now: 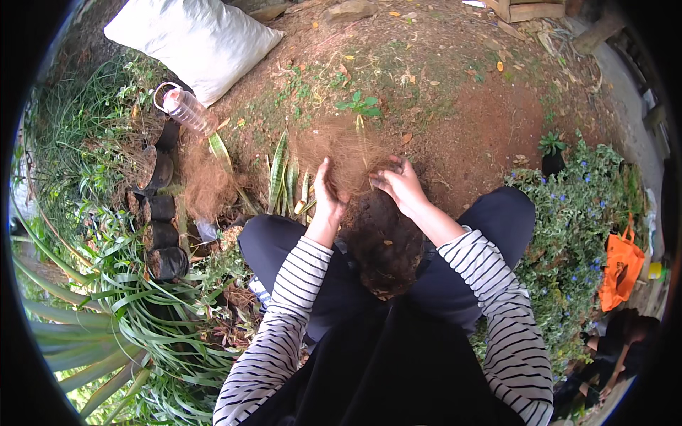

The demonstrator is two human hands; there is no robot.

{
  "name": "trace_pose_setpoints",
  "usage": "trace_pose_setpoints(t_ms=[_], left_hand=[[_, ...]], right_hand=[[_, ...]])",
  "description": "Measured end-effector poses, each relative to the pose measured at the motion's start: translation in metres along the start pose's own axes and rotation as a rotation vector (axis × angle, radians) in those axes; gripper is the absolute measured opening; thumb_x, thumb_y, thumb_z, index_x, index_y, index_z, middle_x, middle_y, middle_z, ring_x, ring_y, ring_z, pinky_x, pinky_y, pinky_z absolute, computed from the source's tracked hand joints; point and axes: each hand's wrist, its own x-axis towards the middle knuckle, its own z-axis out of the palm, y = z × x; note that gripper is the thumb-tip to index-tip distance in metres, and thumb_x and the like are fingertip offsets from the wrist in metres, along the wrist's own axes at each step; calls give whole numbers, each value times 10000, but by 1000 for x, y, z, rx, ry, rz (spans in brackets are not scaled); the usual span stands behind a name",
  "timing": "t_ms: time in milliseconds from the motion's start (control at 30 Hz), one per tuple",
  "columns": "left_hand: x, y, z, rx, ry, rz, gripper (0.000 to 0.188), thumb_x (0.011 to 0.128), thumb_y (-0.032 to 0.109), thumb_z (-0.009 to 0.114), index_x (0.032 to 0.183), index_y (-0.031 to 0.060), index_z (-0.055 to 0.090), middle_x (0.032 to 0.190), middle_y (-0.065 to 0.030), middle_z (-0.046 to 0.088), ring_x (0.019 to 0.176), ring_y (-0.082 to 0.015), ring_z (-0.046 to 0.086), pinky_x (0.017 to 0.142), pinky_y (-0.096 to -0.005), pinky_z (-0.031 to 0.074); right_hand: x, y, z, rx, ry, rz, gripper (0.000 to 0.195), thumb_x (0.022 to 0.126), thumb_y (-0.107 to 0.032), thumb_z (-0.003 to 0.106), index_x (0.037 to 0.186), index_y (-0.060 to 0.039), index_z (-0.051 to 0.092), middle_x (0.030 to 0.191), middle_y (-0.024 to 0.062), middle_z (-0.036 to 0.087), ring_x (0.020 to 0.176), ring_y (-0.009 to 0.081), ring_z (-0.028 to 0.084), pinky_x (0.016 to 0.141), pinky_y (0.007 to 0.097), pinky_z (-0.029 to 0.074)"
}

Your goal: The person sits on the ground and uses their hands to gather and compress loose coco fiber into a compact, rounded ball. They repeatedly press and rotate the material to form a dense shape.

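Note:
A loose tuft of brown coir-like fibre (349, 154) spreads between my two hands. My left hand (331, 194) holds its left side, palm turned inward. At the right edge of the fibre, my right hand (397, 181) pinches some strands between thumb and fingers. Below the hands, between my legs, lies a dark, elongated clump that looks like soil or fibre (386, 245). Variegated snake plant leaves (278, 173) are on the ground to the left. Farther left is a second heap of brown fibre (209, 183).
A pink-tinted clear bottle (193, 112) lies by a full white sack (197, 45). Black plant pots (162, 234) line the left. Blue-flowered plants (565, 229) and an orange bag (620, 271) are on the right. Another person (613, 354) is at the lower right.

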Motion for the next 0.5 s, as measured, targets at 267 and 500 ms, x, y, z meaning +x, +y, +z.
trace_pose_setpoints(t_ms=[267, 500], left_hand=[[-10, -16, 11, 59, -68, -12, 322, 853, 240, 557, 1110, 50, 514, 1147, -85, 543, 1114, -238, 481, 963, -431, 364], [-11, -19, 11, 63, -88, -28, 315, 833, 104, 584, 1126, 39, 490, 1112, -94, 561, 1049, -220, 538, 914, -399, 429]], right_hand=[[-9, -7, 2, 88, -146, -116, 638, 813, -10, 496, 1351, -45, 154, 1245, 147, 410, 1106, 201, 476, 938, 340, 394], [-7, -4, 6, 5, -100, -157, 763, 786, 15, 586, 1372, -40, 100, 1327, 178, 339, 1192, 225, 413, 973, 333, 364]])
